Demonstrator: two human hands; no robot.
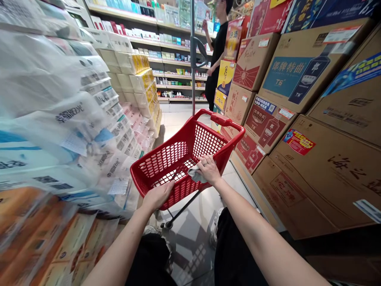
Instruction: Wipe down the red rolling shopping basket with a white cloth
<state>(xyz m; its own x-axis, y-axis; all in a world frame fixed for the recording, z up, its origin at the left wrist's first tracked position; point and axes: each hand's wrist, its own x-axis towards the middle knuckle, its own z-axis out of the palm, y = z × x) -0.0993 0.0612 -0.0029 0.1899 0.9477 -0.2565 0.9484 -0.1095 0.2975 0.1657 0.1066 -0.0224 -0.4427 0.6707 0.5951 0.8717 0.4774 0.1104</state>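
A red plastic shopping basket [166, 159] on a wheeled frame stands tilted in the aisle in front of me. My left hand [157, 195] grips its near rim, fingers curled over the edge. My right hand [209, 169] reaches inside the basket and presses a small grey cloth [194, 174] against the inner wall, fingers closed on the cloth. The basket holds nothing else that I can see. My knees in dark trousers show below my arms.
Stacked packs of tissue paper [74, 131] line the left side. Cardboard cartons [312, 119] are piled along the right. A person in black [217, 55] stands at the far shelves [166, 43] beside a metal pole [193, 55]. Tiled floor runs between.
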